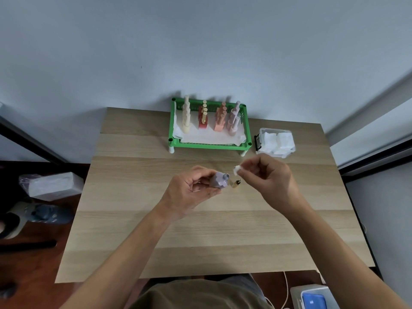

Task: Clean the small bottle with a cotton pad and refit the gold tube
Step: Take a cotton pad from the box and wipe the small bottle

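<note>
My left hand (pixel 191 189) grips a small lilac bottle (pixel 219 180), tilted so its open neck points right. My right hand (pixel 266 175) pinches a small white cotton pad (pixel 236 169) between thumb and fingers, just right of and slightly above the bottle's neck, not touching it. The gold tube (pixel 236 183) lies on the wooden table (pixel 200 230) between the two hands, just right of the bottle.
A green rack (pixel 209 146) at the back holds rows of cream, red, peach and lilac bottles. A clear box of cotton pads (pixel 276 141) sits to its right. The wall is directly behind the table. A wrapped packet (pixel 52 185) and slippers lie on the floor at left.
</note>
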Demonstrator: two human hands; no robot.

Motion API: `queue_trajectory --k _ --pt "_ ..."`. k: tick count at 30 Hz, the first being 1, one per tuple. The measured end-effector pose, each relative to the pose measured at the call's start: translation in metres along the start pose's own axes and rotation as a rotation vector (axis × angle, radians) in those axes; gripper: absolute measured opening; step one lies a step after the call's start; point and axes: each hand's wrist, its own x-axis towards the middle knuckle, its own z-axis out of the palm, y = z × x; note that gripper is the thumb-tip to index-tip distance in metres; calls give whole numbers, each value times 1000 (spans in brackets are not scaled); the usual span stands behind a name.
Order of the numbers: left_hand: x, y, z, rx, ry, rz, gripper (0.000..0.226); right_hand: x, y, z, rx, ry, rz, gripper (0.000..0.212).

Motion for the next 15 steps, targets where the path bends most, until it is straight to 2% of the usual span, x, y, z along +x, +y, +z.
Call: queue_trajectory --k 6,11,15 --pt "3 0 -2 130 12 45 39 -7 -1 8 0 -138 60 5" --pt "6 8 -10 482 -8 213 39 -4 -3 4 -68 -216 103 14" --pt "9 14 -11 639 -62 277 36 -2 -3 1 -69 -248 113 18"
